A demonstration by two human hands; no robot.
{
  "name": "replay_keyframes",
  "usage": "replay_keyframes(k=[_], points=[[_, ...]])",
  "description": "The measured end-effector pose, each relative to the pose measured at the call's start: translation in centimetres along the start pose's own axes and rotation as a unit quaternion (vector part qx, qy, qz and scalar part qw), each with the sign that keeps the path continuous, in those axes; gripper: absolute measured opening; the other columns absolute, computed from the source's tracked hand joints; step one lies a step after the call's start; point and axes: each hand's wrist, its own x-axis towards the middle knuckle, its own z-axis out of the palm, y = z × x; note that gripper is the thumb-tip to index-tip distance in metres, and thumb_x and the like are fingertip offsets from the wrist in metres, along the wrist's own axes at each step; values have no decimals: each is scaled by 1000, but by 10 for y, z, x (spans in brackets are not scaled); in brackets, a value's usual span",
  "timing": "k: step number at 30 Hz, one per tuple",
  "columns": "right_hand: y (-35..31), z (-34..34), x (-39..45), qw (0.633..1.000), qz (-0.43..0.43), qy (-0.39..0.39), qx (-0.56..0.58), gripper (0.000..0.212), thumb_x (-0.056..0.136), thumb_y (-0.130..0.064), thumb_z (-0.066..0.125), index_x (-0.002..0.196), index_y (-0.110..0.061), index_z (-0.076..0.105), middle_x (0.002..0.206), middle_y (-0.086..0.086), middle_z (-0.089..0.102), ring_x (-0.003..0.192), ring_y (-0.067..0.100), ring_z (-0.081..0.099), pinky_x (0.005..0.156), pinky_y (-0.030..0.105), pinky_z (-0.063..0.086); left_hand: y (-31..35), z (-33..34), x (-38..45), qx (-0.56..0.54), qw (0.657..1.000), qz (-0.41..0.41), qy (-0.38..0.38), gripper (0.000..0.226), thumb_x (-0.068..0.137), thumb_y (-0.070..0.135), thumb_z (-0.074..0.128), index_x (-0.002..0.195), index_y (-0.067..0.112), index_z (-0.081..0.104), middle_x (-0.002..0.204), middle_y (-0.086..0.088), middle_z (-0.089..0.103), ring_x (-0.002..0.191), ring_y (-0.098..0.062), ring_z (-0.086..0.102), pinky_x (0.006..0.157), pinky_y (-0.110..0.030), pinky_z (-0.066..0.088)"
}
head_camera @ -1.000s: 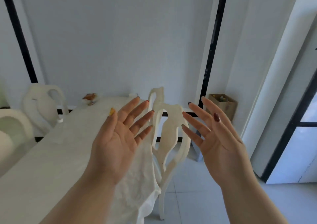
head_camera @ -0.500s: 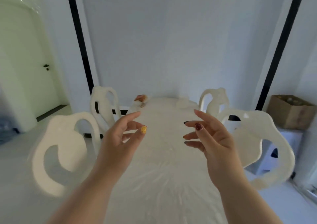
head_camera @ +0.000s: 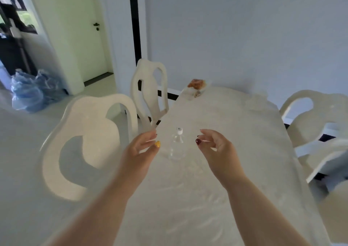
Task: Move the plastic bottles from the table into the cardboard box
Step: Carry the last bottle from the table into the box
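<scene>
A clear plastic bottle (head_camera: pixel 177 145) with a white cap stands upright on the white-clothed table (head_camera: pixel 226 151), near its left edge. My left hand (head_camera: pixel 140 151) hovers just left of the bottle, fingers curled and apart, holding nothing. My right hand (head_camera: pixel 216 147) hovers just right of it, fingers loosely bent, also holding nothing. Neither hand touches the bottle. The cardboard box is out of view.
Two cream chairs (head_camera: pixel 90 142) (head_camera: pixel 150 93) stand along the table's left side, and others (head_camera: pixel 310 117) on the right. A plate with brownish food (head_camera: pixel 196 84) sits at the table's far end. A blue plastic bag (head_camera: pixel 32 91) lies on the floor far left, near a door (head_camera: pixel 82 31).
My view has swung left, so the cardboard box has left the frame and the bottle has come into view. Both hands have dropped lower and now flank the bottle.
</scene>
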Motion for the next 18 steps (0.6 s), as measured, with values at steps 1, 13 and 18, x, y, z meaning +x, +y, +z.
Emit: replay_keyframes(k=[1,13,18], points=[[8,6,13,1000,4,-5,-19,31,89,-33,66,120,-30,64,109,-17,68,99,-5,62,69,2,42,-7,2,8,-2,1000,-13,2,26,95,21,68,103,46,68,109,28,72,100,18,62,74,-4,45],[94,90,131,980,82,-96,-156,53,86,-40,67,134,-21,55,126,-3,62,124,19,54,92,27,40,-88,19,67,-55,985,-161,21,44,70,66,60,112,56,68,125,26,69,127,-3,58,116,-47,38],[111,102,140,978,68,-80,-180,25,84,-37,69,105,-24,64,103,-4,68,96,20,63,77,32,47,-102,25,67,-73,979,-189,26,40,68,66,58,106,58,70,121,25,70,122,-7,62,112,-46,43]])
